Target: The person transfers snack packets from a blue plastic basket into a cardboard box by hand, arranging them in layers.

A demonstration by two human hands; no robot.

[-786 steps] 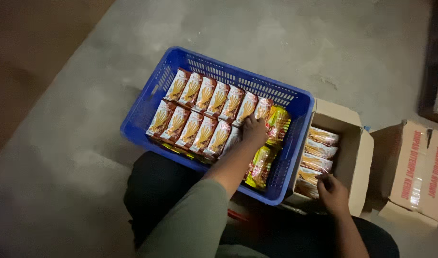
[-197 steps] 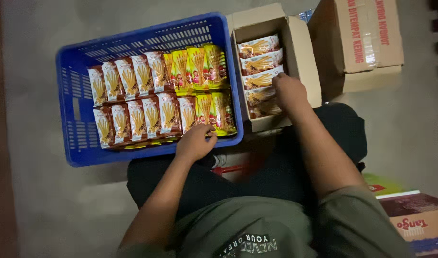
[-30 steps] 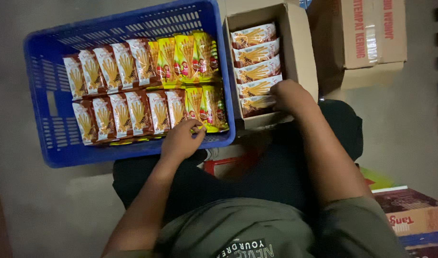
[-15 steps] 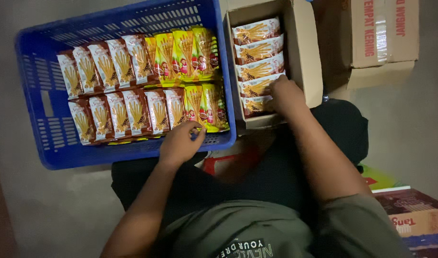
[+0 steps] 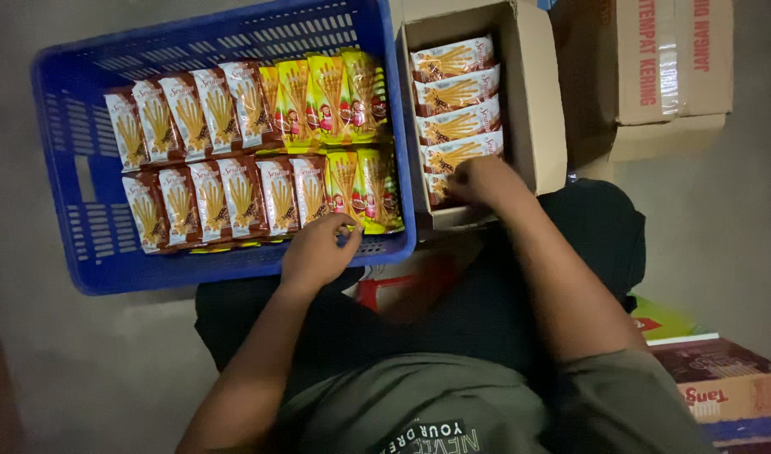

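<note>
A blue plastic crate (image 5: 66,168) sits on the floor before me, holding two rows of brown snack packets (image 5: 209,193) and yellow snack packets (image 5: 331,97). My left hand (image 5: 318,250) rests on the crate's near rim, fingers touching the front row of packets. To the right stands an open cardboard box (image 5: 532,92) with a stack of brown snack packets (image 5: 452,92). My right hand (image 5: 479,181) reaches into the near end of that box, fingers curled on the bottom packet.
A closed cardboard carton (image 5: 671,67) stands at the far right. More cartons (image 5: 721,391) lie at the lower right by my leg. A red and white pack (image 5: 394,286) lies on my lap. Grey concrete floor surrounds the crate.
The view has shifted slightly, with the crate and box moving right in frame. My right hand has settled deeper onto the bottom packet in the box. My left hand stays at the crate's rim.
</note>
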